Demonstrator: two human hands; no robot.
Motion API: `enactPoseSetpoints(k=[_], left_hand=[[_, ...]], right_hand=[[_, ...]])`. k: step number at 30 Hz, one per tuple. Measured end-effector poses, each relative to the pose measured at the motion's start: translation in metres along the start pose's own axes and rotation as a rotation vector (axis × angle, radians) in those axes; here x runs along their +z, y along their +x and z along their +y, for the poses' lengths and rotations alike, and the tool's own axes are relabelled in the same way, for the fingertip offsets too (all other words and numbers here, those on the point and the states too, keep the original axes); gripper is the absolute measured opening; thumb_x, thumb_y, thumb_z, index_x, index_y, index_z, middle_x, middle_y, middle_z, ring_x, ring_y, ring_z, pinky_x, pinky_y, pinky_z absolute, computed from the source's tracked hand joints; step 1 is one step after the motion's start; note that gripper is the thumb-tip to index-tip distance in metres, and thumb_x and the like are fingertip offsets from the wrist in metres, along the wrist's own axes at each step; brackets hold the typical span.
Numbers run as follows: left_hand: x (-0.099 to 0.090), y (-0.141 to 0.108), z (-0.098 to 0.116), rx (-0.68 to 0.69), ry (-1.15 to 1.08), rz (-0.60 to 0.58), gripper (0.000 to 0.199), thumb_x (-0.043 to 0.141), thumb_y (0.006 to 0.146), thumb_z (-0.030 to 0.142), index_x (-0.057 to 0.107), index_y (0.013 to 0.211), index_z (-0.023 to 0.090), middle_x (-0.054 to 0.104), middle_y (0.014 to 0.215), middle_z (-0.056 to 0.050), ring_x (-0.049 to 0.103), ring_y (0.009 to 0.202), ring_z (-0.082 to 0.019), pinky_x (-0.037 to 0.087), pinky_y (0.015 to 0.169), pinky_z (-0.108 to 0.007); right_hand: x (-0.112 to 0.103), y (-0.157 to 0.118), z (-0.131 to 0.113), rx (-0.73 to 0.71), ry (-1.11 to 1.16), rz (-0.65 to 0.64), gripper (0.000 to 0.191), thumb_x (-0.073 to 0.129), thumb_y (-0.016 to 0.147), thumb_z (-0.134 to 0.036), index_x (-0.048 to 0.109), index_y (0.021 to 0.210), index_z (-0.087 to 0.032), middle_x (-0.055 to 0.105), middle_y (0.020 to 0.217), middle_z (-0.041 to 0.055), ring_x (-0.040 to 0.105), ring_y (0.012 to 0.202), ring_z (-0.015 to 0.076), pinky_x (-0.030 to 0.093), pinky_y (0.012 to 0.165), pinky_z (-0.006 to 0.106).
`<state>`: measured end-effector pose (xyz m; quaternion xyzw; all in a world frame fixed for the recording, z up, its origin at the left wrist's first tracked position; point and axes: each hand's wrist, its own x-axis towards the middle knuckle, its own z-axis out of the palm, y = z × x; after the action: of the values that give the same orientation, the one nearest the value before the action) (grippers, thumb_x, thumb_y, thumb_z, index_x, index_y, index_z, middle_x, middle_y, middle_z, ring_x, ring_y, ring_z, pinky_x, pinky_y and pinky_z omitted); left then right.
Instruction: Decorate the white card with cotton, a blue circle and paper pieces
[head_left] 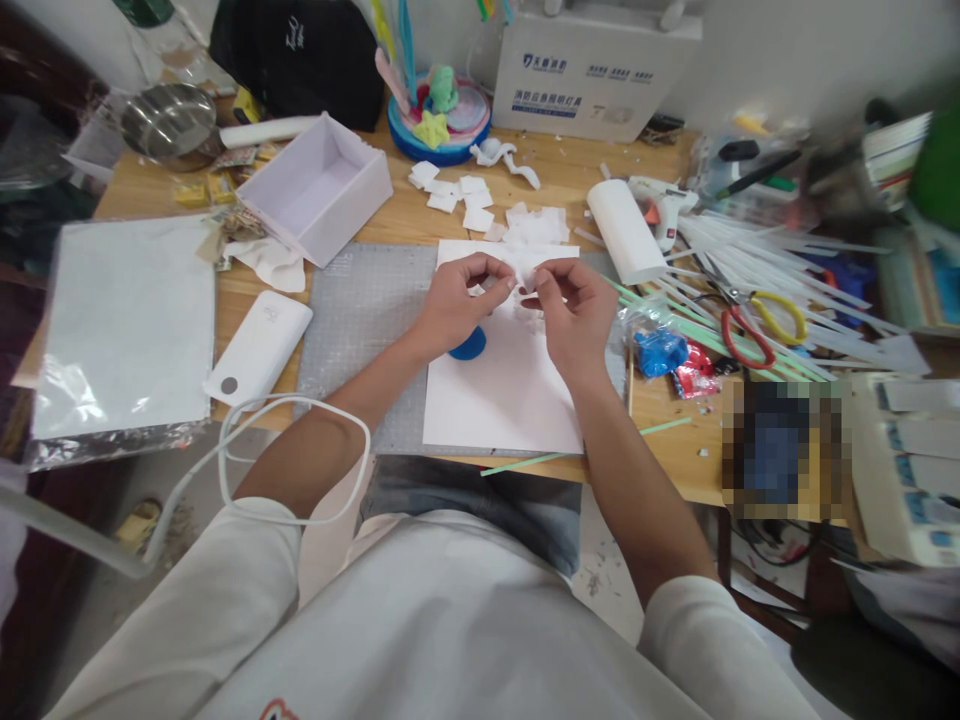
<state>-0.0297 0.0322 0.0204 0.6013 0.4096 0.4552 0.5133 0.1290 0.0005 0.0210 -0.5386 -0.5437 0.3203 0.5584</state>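
Observation:
Above a white sheet of paper point(502, 405), both hands are raised close together with fingers pinched. Between them is a small white scrap point(528, 277), which looks like thin paper or tissue. My left hand point(461, 300) pinches one side of it with thumb and forefinger. My right hand point(579, 308) pinches the other side. A flat blue disc point(468, 344) lies on the sheet just below my left hand. Under the sheet is a grey cutting mat point(382, 340). Several white squares point(478, 217) of the same look lie behind the sheet.
At left are a white open box point(330, 195), a power bank point(261, 348) with a looped cable and a plastic-wrapped pack point(131, 325). On the right are a white roll point(626, 232), a glue gun point(667, 210), glue sticks point(757, 260) and scissors point(742, 300). A decorated blue-based piece point(439, 145) stands behind.

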Motion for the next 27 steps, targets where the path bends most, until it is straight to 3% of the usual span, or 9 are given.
enactPoseSetpoints(k=[6, 13, 20, 27], left_hand=[[0.000, -0.001, 0.002, -0.055, -0.021, 0.012, 0.011, 0.070, 0.085, 0.027, 0.067, 0.083, 0.017, 0.068, 0.084, -0.003, 0.058, 0.071, -0.010, 0.047, 0.056, -0.020], [0.000, -0.001, 0.002, -0.069, -0.019, 0.018, 0.009, 0.070, 0.085, 0.024, 0.067, 0.081, 0.017, 0.067, 0.082, -0.003, 0.057, 0.071, -0.010, 0.046, 0.055, -0.019], [0.000, 0.000, 0.000, -0.069, -0.026, 0.006, 0.009, 0.070, 0.084, 0.025, 0.067, 0.081, 0.018, 0.067, 0.083, -0.003, 0.058, 0.072, -0.011, 0.047, 0.055, -0.020], [0.000, 0.000, 0.003, -0.069, -0.012, 0.018, 0.006, 0.070, 0.083, 0.022, 0.067, 0.079, 0.017, 0.068, 0.083, -0.003, 0.058, 0.071, -0.010, 0.047, 0.057, -0.021]], right_hand=[[-0.002, 0.005, 0.012, 0.055, 0.053, 0.032, 0.028, 0.059, 0.096, -0.052, 0.059, 0.090, -0.025, 0.065, 0.079, -0.0016, 0.070, 0.073, 0.0120, 0.062, 0.063, 0.024], [-0.004, 0.009, 0.022, 0.098, 0.115, 0.086, 0.025, 0.058, 0.096, -0.051, 0.058, 0.094, -0.026, 0.064, 0.081, -0.0026, 0.070, 0.074, 0.0121, 0.062, 0.065, 0.025], [-0.008, 0.011, 0.029, 0.000, 0.019, 0.033, 0.032, 0.049, 0.099, -0.059, 0.058, 0.104, -0.028, 0.065, 0.084, -0.0015, 0.071, 0.077, 0.0129, 0.060, 0.063, 0.024], [-0.009, 0.015, 0.028, -0.047, -0.030, 0.080, 0.032, 0.045, 0.102, -0.056, 0.060, 0.107, -0.029, 0.061, 0.079, -0.0026, 0.068, 0.069, 0.0107, 0.055, 0.055, 0.021]])
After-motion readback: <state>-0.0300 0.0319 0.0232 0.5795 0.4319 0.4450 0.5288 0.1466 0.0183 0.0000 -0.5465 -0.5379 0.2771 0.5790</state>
